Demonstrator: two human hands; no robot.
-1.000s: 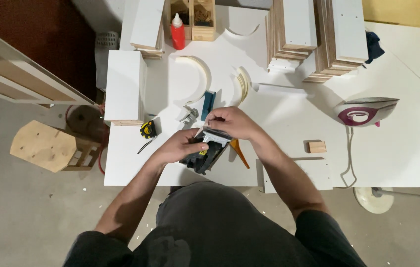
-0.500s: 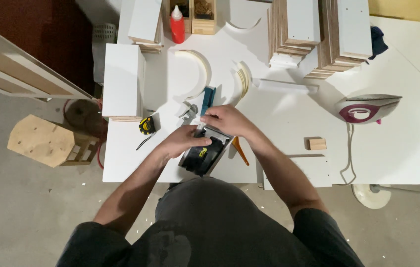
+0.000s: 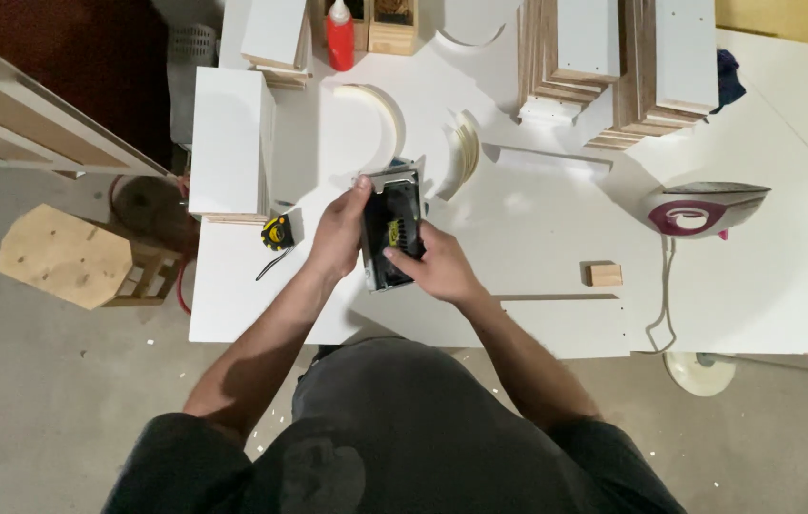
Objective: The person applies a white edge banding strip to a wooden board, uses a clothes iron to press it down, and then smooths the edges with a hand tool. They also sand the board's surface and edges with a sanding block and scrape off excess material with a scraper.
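Over the white table (image 3: 537,238), both hands (image 3: 385,249) grip a black tool (image 3: 392,228).

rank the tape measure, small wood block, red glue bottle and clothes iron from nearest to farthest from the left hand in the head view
1. tape measure, just left of the left hand
2. red glue bottle, up at the table's far edge
3. small wood block, off to the right, past the right hand
4. clothes iron, farthest right

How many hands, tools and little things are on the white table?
Hands: 2, left hand and right hand
Black tool, held by both: 1
Tape measure: 1
Red bottle: 1
Iron: 1
Small wood block: 1
Total: 7
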